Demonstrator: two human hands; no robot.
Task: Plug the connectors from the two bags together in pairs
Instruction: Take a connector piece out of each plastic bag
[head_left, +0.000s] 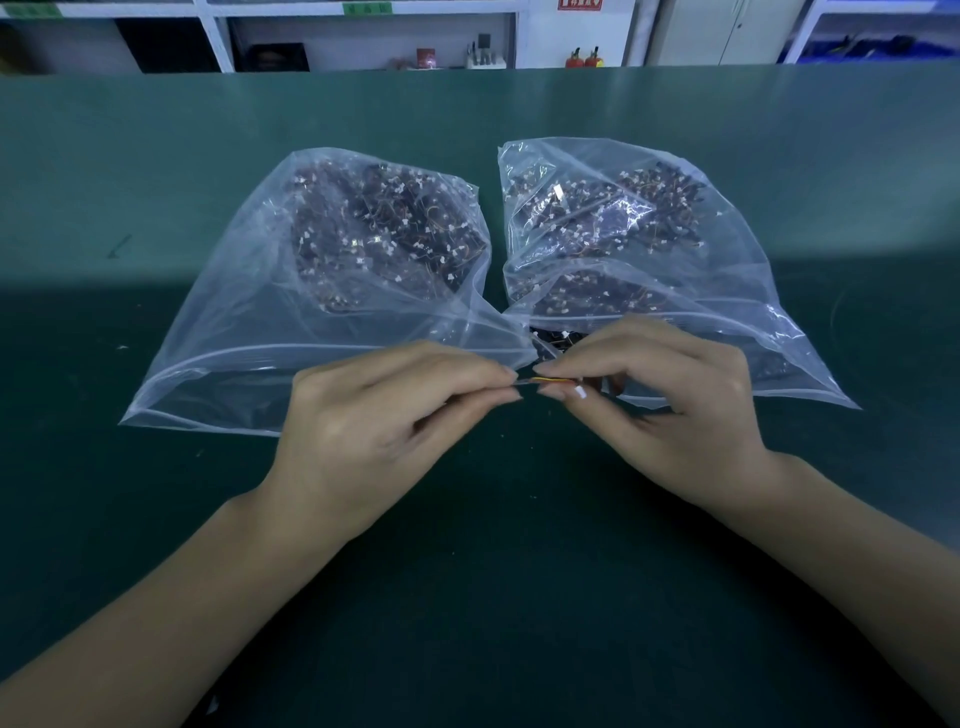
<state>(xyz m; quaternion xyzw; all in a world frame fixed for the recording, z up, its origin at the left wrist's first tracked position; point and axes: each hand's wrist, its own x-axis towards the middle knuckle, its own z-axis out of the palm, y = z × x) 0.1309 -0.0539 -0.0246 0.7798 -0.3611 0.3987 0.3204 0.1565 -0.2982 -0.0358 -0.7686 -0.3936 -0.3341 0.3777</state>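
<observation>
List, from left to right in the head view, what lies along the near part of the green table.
left bag → left hand → wired connector pinched between both hands → right hand → right bag

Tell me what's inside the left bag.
The left bag holds a heap of small wired connectors with white plugs. Pieces buried beneath the top layer are hidden.

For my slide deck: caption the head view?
Both hands pinch a small wired connector before two bags.
</observation>
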